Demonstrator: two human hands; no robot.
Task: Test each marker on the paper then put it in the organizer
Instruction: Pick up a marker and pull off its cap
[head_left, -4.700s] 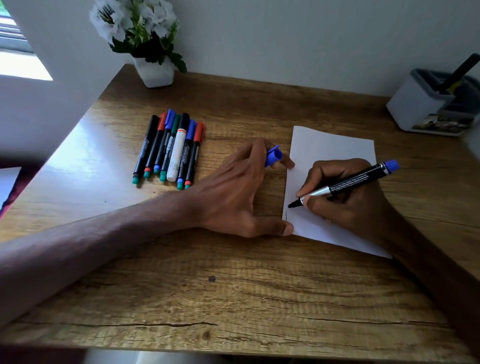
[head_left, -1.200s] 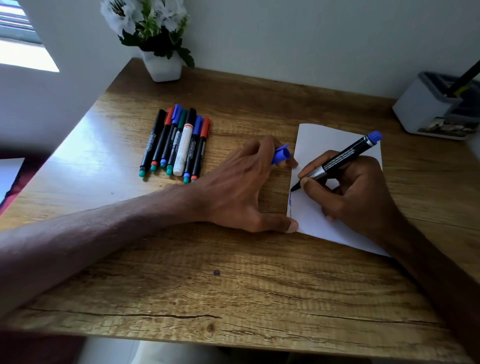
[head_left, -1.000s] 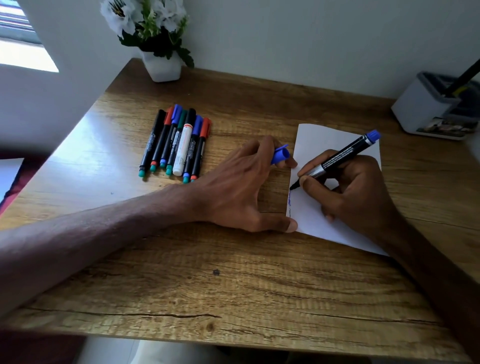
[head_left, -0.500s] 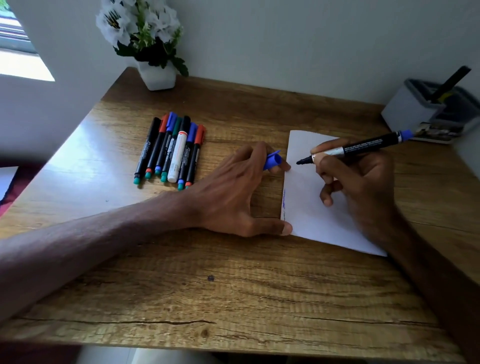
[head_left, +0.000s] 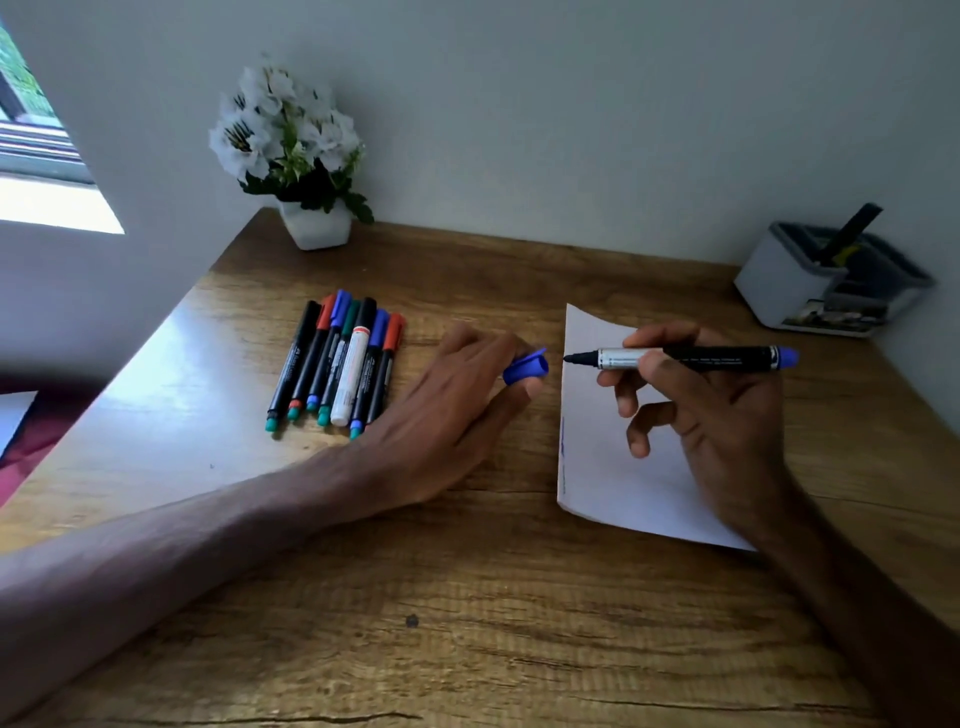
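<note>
Both hands are busy over a wooden table (head_left: 467, 597). Left hand (head_left: 452, 410) pinches a blue cap (head_left: 525, 367) at its fingertips, and the cap's right end faces the pen tip across a small gap. Right hand (head_left: 711, 410) grips an uncapped marker (head_left: 680, 358) between thumb and forefinger. The marker's long axis runs almost level from left to right, with the black tip pointing left at the cap and the blue butt end pointing right. White print runs along its black barrel, too small to read.

Under the right hand lies a sheet of paper (head_left: 597, 467), with a thin blue stroke (head_left: 562, 441) along its left edge.

Beyond and left of the left hand, seven capped markers (head_left: 337, 358) lie touching in a row, caps away and coloured butts nearer. Their barrel lettering is blurred.

Far right of the right hand stands a grey organizer (head_left: 779, 280) with one dark marker (head_left: 852, 231) leaning in it. The picture label on its front is unreadable. Far beyond the left hand sits a white flowerpot (head_left: 317, 228).
</note>
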